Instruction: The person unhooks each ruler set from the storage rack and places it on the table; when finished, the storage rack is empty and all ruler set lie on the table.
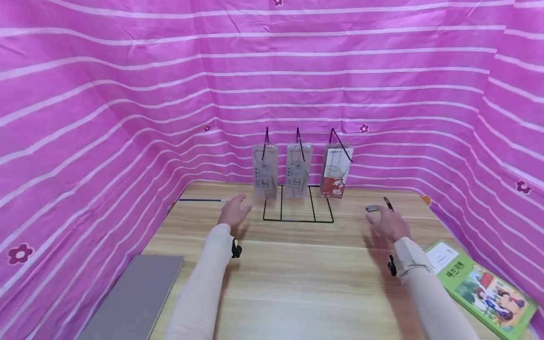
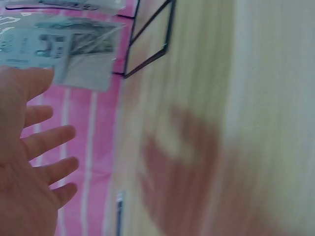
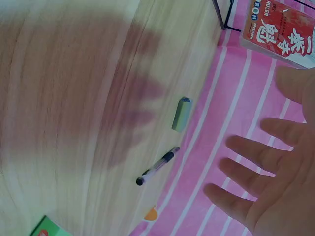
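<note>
My left hand (image 1: 233, 211) hovers over the table, left of a black wire rack (image 1: 297, 221). Its fingers are spread and hold nothing, as the left wrist view (image 2: 24, 147) also shows. My right hand (image 1: 388, 223) is above the table at the right, fingers extended, nothing in it. Just beyond it lie a small eraser-like block (image 3: 182, 114) and a pen (image 3: 157, 166) with a dark cap. On the rack hang two clear-grey flat packs, the left one (image 1: 265, 170) and the middle one (image 1: 297, 170), and a white-and-red ruler pack (image 1: 337, 170).
A thin dark pencil-like stick (image 1: 201, 200) lies at the back left of the wooden table (image 1: 297, 283). A flat grey panel (image 1: 131, 293) is at the front left. At the right edge lies a green illustrated book (image 1: 488, 293). Pink striped cloth (image 1: 276, 61) encloses the table's back and sides.
</note>
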Demonstrator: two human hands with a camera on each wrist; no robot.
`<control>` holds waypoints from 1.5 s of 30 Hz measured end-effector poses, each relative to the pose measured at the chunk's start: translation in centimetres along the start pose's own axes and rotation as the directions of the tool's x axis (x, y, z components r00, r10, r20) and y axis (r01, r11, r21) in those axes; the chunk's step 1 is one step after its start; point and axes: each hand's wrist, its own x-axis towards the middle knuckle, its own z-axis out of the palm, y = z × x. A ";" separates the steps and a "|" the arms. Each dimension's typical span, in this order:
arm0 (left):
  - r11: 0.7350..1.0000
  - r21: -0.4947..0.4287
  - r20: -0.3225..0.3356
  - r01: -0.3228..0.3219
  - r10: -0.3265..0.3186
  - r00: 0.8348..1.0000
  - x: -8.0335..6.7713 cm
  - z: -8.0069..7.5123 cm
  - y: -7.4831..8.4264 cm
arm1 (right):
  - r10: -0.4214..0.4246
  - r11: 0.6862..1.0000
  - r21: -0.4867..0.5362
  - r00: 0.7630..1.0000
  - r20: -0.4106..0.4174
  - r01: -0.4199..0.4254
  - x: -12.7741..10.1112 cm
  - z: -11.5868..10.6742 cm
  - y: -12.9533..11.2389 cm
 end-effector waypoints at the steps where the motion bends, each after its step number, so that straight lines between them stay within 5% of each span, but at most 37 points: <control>1: 1.000 -0.025 0.023 0.007 -0.006 1.000 -0.1 0.4 -0.4 | -0.010 1.000 -0.006 1.000 0.001 0.010 -0.1 0.2 -0.1; 6: 0.992 -0.122 0.071 0.044 -0.036 0.997 -0.4 2.8 -1.9 | -0.089 0.996 -0.030 0.996 -0.027 0.088 -0.2 1.6 -1.0; 15: 0.998 -0.021 0.033 -0.052 0.053 0.998 -0.6 5.5 -3.4 | -0.132 0.991 -0.018 0.983 -0.124 0.131 0.2 2.9 -2.6; 27: 0.998 0.058 -0.042 -0.027 0.030 0.999 0.5 8.3 -2.1 | -0.114 0.966 0.195 0.956 -0.272 0.170 1.4 2.2 -1.6; 35: 0.997 0.073 -0.037 -0.038 0.041 0.998 0.8 9.4 -1.3 | -0.011 0.907 0.392 0.938 -0.347 0.155 4.0 1.3 -2.3; 45: 0.996 0.081 -0.016 -0.038 0.039 0.999 1.5 9.4 -1.7 | 0.021 0.718 0.674 0.962 -0.272 0.175 8.8 -1.2 -5.2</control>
